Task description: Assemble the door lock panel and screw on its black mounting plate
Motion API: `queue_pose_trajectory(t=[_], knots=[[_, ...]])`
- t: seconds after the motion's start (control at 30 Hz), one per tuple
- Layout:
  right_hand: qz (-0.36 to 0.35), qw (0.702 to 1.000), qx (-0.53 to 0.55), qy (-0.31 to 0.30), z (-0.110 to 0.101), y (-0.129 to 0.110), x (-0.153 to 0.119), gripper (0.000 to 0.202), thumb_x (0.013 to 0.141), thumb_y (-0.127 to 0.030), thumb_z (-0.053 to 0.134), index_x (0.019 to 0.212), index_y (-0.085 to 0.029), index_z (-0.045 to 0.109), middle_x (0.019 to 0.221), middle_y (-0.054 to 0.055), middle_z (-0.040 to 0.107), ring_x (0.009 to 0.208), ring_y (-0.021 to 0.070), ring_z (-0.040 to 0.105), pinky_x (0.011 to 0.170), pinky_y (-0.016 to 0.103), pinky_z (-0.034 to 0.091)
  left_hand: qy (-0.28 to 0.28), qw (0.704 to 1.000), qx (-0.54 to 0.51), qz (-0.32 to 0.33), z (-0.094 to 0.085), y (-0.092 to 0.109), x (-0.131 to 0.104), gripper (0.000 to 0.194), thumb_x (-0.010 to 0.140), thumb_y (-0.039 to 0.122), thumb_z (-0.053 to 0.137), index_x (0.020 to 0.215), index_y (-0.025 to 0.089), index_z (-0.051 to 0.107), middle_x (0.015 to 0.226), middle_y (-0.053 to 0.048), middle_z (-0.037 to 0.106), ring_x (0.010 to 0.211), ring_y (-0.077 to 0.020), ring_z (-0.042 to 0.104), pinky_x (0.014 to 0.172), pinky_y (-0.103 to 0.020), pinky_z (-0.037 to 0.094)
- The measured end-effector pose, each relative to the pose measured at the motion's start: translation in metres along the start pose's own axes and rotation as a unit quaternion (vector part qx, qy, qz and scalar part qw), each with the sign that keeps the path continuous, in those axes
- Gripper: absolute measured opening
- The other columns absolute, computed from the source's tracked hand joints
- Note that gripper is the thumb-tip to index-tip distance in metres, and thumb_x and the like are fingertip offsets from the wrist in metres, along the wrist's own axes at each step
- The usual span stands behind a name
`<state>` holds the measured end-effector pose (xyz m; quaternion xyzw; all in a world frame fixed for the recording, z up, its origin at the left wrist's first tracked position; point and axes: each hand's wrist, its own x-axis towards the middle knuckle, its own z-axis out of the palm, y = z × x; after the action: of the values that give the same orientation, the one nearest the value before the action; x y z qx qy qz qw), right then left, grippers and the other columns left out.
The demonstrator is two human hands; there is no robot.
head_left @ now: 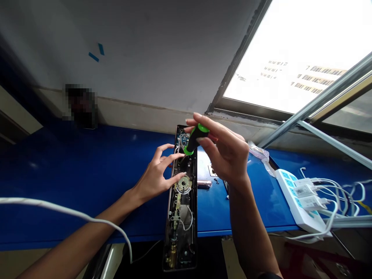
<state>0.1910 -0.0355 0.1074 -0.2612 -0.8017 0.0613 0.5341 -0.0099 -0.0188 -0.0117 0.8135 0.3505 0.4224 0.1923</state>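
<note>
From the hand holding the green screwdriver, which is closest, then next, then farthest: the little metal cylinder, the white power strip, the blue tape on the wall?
From the right hand:
1. Metal cylinder, just below-left on the table.
2. Power strip, off to the right.
3. Blue tape, far upper left on the wall.

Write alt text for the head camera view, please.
A right hand holds a green-and-black-handled screwdriver over a long black opened electronic panel on a blue table, while the left hand steadies the panel. A white power strip lies at right.

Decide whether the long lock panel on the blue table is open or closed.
Open: the lock panel lies with wires, circuit board and brass parts exposed.
</note>
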Motion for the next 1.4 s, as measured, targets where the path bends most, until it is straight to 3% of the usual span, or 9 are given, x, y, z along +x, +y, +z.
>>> queue_pose_trajectory(t=[0.13,0.33,0.53,0.73,0.83,0.93,1.13,1.3,1.4], knots=[[-0.024,0.994,-0.082,0.072,-0.0005,-0.0015,0.0005,0.033,0.09,-0.031,0.081,0.122,-0.038,0.077,0.093,0.0,0.067,0.085,0.0174,0.067,0.071,0.036,0.064,0.003,1.0,0.005,0.007,0.0003,-0.0005,-0.0006,0.046,0.095,0.038,0.076,0.138,0.033,0.061,0.155,-0.009,0.039,0.129,-0.0305,0.06,0.102,-0.051,0.063],[0.013,1.0,0.021,0.001,0.0032,-0.0023,-0.0011,0.045,0.106,-0.019,0.049,0.146,-0.036,0.061,0.138,0.005,0.07,0.116,0.0233,0.073,0.096,0.048,0.065,0.001,1.0,-0.002,0.005,0.0007,-0.0003,-0.0004,0.046,0.094,0.038,0.077,0.137,0.031,0.062,0.154,-0.01,0.042,0.132,-0.0327,0.058,0.104,-0.054,0.062],[-0.023,0.993,-0.048,0.105,0.0051,0.0021,-0.0015,0.03,0.089,-0.028,0.081,0.118,-0.038,0.079,0.092,0.0,0.066,0.086,0.0172,0.068,0.072,0.036,0.064,0.004,1.0,0.012,0.002,0.0011,-0.0007,-0.0001,0.047,0.094,0.039,0.077,0.137,0.033,0.062,0.156,-0.009,0.04,0.135,-0.0326,0.056,0.106,-0.053,0.061],[0.013,1.0,0.01,0.009,0.007,-0.0009,-0.0036,0.045,0.107,-0.021,0.046,0.147,-0.036,0.06,0.138,0.004,0.071,0.119,0.0238,0.072,0.099,0.05,0.065,0.003,1.0,-0.002,0.003,0.0011,-0.0004,-0.0005,0.046,0.094,0.036,0.077,0.137,0.031,0.062,0.154,-0.009,0.041,0.134,-0.0317,0.057,0.104,-0.051,0.062],[-0.006,0.999,-0.008,0.051,0.0076,0.0019,-0.0037,0.038,0.099,-0.025,0.068,0.134,-0.038,0.07,0.116,0.002,0.076,0.1,0.0208,0.075,0.085,0.043,0.068,0.006,1.0,0.007,0.005,0.001,-0.0002,-0.0012,0.045,0.094,0.037,0.077,0.137,0.031,0.062,0.155,-0.009,0.04,0.129,-0.0307,0.06,0.103,-0.052,0.063],[-0.024,0.99,-0.078,0.111,0.0064,0.0042,-0.002,0.032,0.086,-0.03,0.084,0.116,-0.039,0.078,0.089,0.0,0.067,0.082,0.0178,0.067,0.07,0.038,0.065,0.007,1.0,0.016,0.003,0.0009,-0.0003,-0.0013,0.046,0.094,0.038,0.076,0.138,0.033,0.062,0.154,-0.009,0.04,0.127,-0.0304,0.061,0.103,-0.053,0.063],[0.02,0.999,-0.003,0.037,0.0045,0.0,-0.0019,0.043,0.107,-0.022,0.048,0.144,-0.038,0.063,0.134,0.003,0.072,0.117,0.0231,0.073,0.099,0.049,0.064,0.003,1.0,-0.007,-0.001,0.0016,-0.0012,-0.0016,0.047,0.094,0.038,0.076,0.138,0.033,0.061,0.155,-0.01,0.04,0.116,-0.0265,0.066,0.099,-0.051,0.064],[-0.011,0.992,-0.072,0.106,0.0035,0.0041,-0.0042,0.035,0.088,-0.029,0.083,0.12,-0.04,0.077,0.09,-0.001,0.07,0.083,0.0181,0.068,0.069,0.037,0.064,0.003,1.0,-0.001,-0.006,0.002,-0.0009,-0.0028,0.047,0.094,0.037,0.076,0.138,0.034,0.061,0.156,-0.01,0.038,0.105,-0.0231,0.069,0.099,-0.053,0.063],[-0.008,0.991,-0.081,0.106,0.0031,0.0041,-0.0061,0.035,0.093,-0.028,0.076,0.126,-0.039,0.075,0.098,0.002,0.069,0.089,0.019,0.068,0.074,0.039,0.064,0.004,1.0,-0.003,-0.006,0.0017,0.0003,-0.0028,0.045,0.094,0.036,0.076,0.137,0.033,0.062,0.155,-0.01,0.039,0.104,-0.023,0.069,0.097,-0.052,0.064]])
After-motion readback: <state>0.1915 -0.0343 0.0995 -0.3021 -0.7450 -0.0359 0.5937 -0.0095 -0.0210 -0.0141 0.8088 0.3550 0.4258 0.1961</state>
